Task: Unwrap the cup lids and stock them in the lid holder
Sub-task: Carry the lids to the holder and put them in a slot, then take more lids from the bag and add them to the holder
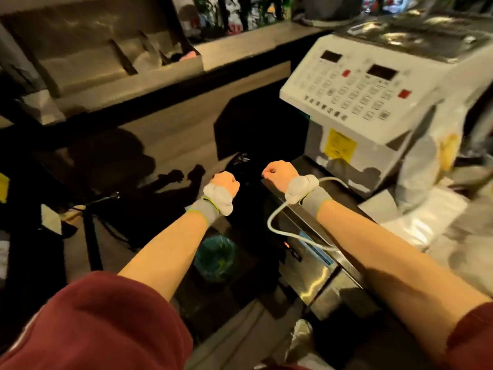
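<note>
My left hand (225, 182) and my right hand (280, 173) are both held out in front of me as fists, a short gap between them. Between the fists sits a dark, shiny, crinkled thing that looks like a plastic-wrapped stack of black lids (241, 161). Each fist appears to grip one side of its wrap. The stack's lower part is lost in shadow. Grey bands with white devices are on both wrists, and a white cable runs from the right one. I cannot make out a lid holder for certain.
A white keypad machine (373, 84) stands on the steel counter (320, 279) at right, with white bags (426, 166) beside it. A green-lined bin (214, 257) sits on the floor below my arms. A metal compartment rack (106, 65) is at the upper left.
</note>
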The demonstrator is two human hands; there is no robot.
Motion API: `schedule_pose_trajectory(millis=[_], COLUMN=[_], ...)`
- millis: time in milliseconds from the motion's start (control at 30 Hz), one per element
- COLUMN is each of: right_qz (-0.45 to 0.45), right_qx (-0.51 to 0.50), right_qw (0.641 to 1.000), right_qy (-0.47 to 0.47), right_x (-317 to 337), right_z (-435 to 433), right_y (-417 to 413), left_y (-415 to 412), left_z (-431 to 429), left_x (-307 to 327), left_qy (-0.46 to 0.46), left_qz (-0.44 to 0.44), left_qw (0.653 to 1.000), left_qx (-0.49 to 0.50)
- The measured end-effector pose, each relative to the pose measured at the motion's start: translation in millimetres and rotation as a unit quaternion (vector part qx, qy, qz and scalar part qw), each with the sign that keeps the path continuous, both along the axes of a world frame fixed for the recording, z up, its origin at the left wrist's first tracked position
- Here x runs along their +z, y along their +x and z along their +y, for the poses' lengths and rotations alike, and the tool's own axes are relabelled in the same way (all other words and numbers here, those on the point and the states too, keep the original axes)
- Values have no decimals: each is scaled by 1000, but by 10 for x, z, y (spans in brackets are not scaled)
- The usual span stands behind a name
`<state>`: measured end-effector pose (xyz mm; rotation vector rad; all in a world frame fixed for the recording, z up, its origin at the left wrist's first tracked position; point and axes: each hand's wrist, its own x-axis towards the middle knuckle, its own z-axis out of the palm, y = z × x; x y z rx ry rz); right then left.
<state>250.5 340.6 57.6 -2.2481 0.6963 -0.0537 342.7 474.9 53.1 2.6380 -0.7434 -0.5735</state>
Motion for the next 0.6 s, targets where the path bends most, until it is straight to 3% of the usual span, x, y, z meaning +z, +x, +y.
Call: schedule_pose_trajectory(millis=[333, 600], right_qz=[44, 16], right_qx=[-141, -269], right_qw=[989, 963], right_qy=[-30, 21], right_x=[-228, -380], right_z=[-1049, -1897], right_y=[-1450, -2621], left_y=[-1320, -2298], left_z=[-1285, -2473], left_x=[-83, -142], left_qy=[8, -56], left_qz=[17, 122], left_qw=[995, 977], left_qx=[-102, -167])
